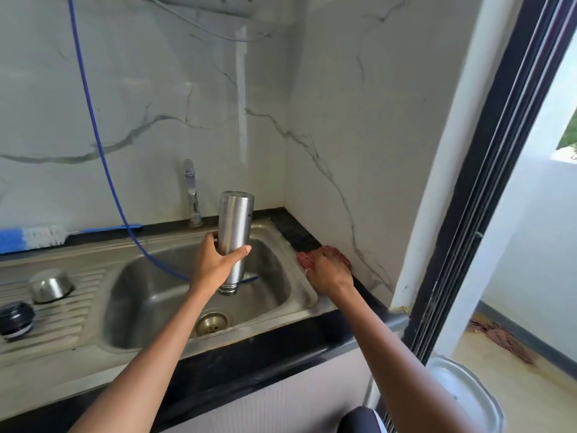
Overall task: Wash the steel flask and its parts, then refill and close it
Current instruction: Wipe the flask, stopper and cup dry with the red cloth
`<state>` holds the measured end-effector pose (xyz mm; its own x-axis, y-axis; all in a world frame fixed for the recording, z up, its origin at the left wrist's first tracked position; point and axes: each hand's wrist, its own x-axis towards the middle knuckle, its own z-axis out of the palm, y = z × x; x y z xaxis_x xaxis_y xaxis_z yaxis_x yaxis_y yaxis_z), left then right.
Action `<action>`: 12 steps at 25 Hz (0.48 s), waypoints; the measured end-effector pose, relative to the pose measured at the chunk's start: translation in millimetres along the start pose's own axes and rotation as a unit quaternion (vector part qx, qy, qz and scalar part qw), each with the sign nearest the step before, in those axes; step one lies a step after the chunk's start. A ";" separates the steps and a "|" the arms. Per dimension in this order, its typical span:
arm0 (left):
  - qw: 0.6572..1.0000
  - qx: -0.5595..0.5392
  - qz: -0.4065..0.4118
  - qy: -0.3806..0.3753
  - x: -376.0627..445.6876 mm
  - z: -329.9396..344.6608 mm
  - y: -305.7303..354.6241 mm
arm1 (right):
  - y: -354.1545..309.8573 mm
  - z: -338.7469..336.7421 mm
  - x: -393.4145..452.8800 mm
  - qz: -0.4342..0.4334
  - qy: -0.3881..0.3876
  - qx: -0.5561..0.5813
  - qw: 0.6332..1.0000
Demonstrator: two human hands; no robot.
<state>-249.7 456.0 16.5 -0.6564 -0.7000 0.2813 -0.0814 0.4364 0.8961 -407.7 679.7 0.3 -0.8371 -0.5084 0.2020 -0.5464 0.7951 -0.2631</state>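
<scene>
My left hand (215,259) grips the steel flask (234,226) around its middle and holds it upside down over the sink basin (140,295), mouth pointing down. My right hand (327,271) lies on a red patterned cloth (338,254) on the dark counter at the sink's right rim, fingers curled over it. The flask's steel cup (50,284) stands upside down on the draining board at the left. Beside it sits the black stopper (15,318).
A tap (192,195) stands behind the basin. A blue hose (103,157) hangs down the marble wall into the sink. A blue and white bottle brush (37,235) lies on the back ledge. The drain (212,321) is at the basin's front. A window frame stands at the right.
</scene>
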 end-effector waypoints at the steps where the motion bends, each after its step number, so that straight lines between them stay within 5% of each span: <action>1: 1.000 0.002 -0.004 -0.001 0.3 -1.2 -0.4 | -1.3 0.9 1.8 0.004 0.011 -0.013 1.000; 6: 1.000 -0.013 -0.008 0.019 3.3 -14.3 -0.3 | -10.5 -9.2 9.1 0.047 0.095 -0.007 0.994; 9: 0.998 -0.029 -0.020 0.047 7.0 -27.0 -0.1 | -12.6 -32.7 18.6 0.100 0.127 0.197 0.967; 10: 0.998 -0.030 -0.028 0.050 8.1 -31.7 0.0 | -17.1 -39.8 21.5 0.114 0.124 0.342 0.925; 12: 0.997 -0.030 -0.042 0.049 9.4 -44.3 1.9 | -35.7 -44.9 26.3 0.148 0.079 0.599 0.783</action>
<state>-222.8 425.2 36.0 -0.5725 -0.7859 0.2337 -0.0857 0.3409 0.9362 -409.1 652.8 57.4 -0.9698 -0.2377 0.0544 -0.0418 -0.0580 -0.9974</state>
